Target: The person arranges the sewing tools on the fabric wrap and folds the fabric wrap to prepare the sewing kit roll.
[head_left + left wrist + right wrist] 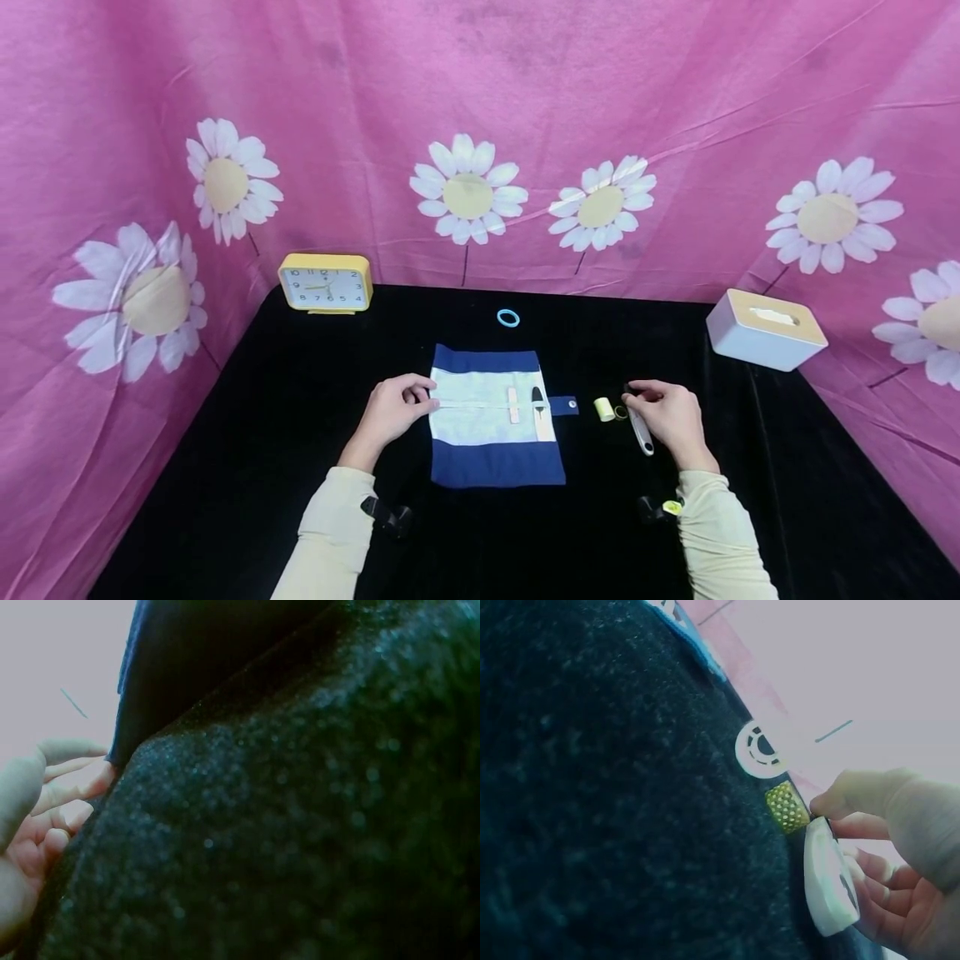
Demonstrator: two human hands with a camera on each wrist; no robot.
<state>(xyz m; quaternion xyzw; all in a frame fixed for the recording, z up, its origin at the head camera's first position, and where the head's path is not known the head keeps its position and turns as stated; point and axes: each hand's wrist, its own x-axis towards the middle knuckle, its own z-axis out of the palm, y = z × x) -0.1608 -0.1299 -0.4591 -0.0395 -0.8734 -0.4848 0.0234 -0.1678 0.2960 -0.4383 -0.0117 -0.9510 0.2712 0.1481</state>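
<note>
An unfolded navy fabric pouch (495, 464) with a pale lining lies flat, its snap tab pointing right. At its left edge my left hand (396, 408) pinches the cloth between thumb and fingers; the left wrist view shows the fingertips at the pouch's dark edge (127, 697). A strip across the lining holds a small pinkish piece (513, 405) and a black-topped tool (537, 400). My right hand (670, 417) grips the dark end of a white-handled tool (826, 881), whose exact kind I cannot tell. Beside it are a yellow thread spool (603, 409) and a dimpled brass ring thimble (787, 808).
A light-blue ring (508, 318) lies beyond the pouch on the black cloth (480, 550). A yellow clock (326, 283) stands at the back left and a tissue box (765, 333) at the back right. Pink flowered curtain (360, 192) encloses the table's back and sides.
</note>
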